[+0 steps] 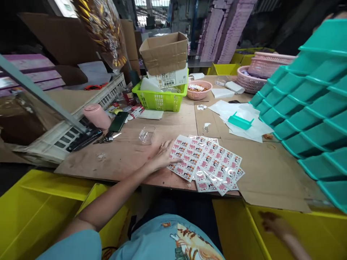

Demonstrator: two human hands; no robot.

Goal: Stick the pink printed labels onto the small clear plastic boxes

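Observation:
Several glossy sticker sheets printed with cartoon cats and pink designs lie fanned out at the table's near edge. My left hand grips the left edge of the leftmost sticker sheet, its thumb across the top and the fingertips partly hidden at the edge. Low on the right, my right hand is over a yellow bin, away from the sheets. Motion smears its fingers, so what it holds, if anything, is unclear.
A clear plastic tray sits left of the sheets. Behind are a lime-green basket bearing a cardboard box, and a pink basket. Stacked teal trays rise at right, near a loose teal piece on white paper.

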